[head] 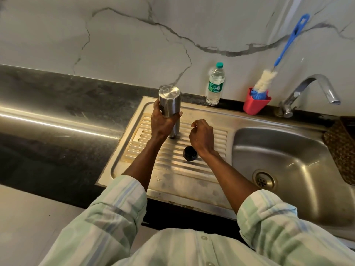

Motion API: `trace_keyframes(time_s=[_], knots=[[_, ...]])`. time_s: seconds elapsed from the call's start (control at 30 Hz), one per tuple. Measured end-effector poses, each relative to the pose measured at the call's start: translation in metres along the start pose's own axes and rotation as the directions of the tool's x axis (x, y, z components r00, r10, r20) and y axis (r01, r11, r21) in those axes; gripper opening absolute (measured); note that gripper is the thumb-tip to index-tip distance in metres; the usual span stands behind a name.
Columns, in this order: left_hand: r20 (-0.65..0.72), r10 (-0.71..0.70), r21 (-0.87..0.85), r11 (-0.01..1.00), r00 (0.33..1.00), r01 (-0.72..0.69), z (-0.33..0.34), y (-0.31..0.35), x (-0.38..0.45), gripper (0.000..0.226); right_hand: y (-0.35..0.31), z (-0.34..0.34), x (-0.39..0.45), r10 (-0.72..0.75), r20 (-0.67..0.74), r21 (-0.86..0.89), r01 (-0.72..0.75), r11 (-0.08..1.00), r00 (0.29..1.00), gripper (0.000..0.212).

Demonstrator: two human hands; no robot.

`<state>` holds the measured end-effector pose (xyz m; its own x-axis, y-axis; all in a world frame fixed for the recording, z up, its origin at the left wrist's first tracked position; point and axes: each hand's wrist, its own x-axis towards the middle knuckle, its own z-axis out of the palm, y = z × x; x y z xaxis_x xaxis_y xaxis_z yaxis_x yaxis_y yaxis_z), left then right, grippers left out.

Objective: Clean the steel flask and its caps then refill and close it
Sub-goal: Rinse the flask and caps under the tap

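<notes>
Observed, from largest to smallest: dark stone countertop [57,104] backed by a veined marble wall [134,35]. Set into it, a stainless steel sink unit with ribbed drainboard [211,135] on the left and basin [284,160] on the right, round drain [263,181] in the basin floor. Chrome tap [309,91] mounted behind the basin, spout arched over it. Woven mat [343,148] lying at the far right edge. Noted at the back rim: red holder [253,105] carrying a blue-handled bottle brush [282,54], bristles down and handle leaning against the wall. Just left of it, a clear plastic water bottle [215,85] with green cap, upright. Steel flask [170,104] found inverted, flat base uppermost, mouth down and touching the drainboard ribs. Left hand [163,121] wrapped round the flask's middle, fingers and thumb curled about the body. Right hand [201,137] held just right of the flask and apart from it, fingers loosely curled; nothing visible in it, though the palm side was hidden. Black inner cap [190,153] resting on the drainboard, beside the right wrist. Striped pale green sleeves [115,214] rolled to the forearm on both arms.
</notes>
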<state>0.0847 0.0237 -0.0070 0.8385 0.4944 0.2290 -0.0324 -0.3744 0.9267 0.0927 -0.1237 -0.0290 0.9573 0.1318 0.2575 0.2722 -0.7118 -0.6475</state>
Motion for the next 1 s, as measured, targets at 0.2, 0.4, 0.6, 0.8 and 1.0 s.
trace_keyframes(time_s=[0.2, 0.4, 0.6, 0.8, 1.0], knots=[[0.008, 0.007, -0.022, 1.0, 1.0, -0.007, 0.001, -0.007, -0.001, 0.094, 0.003, 0.003, -0.001, 0.006, 0.026, -0.022, -0.005, 1.0, 1.0, 0.022], [0.001, 0.021, -0.021, 1.0, 1.0, -0.021, 0.0, -0.011, 0.001, 0.107, 0.007, 0.005, -0.003, -0.013, 0.023, -0.024, 0.014, 1.0, 1.0, 0.022], [-0.317, 0.18, 0.155, 0.979, 0.931, -0.136, 0.004, -0.018, -0.021, 0.066, 0.01, -0.002, -0.009, -0.044, -0.07, 0.045, 0.047, 0.998, 0.997, 0.028], [-0.257, 0.247, 0.164, 0.964, 0.934, -0.209, 0.021, -0.023, -0.065, 0.038, 0.031, -0.014, -0.021, 0.051, -0.174, 0.173, -0.02, 0.985, 0.983, 0.031], [-0.032, 0.111, 0.16, 0.982, 0.993, -0.105, 0.039, -0.023, -0.088, 0.019, 0.071, -0.03, -0.025, 0.245, -0.004, 0.287, -0.233, 0.929, 0.97, 0.048]])
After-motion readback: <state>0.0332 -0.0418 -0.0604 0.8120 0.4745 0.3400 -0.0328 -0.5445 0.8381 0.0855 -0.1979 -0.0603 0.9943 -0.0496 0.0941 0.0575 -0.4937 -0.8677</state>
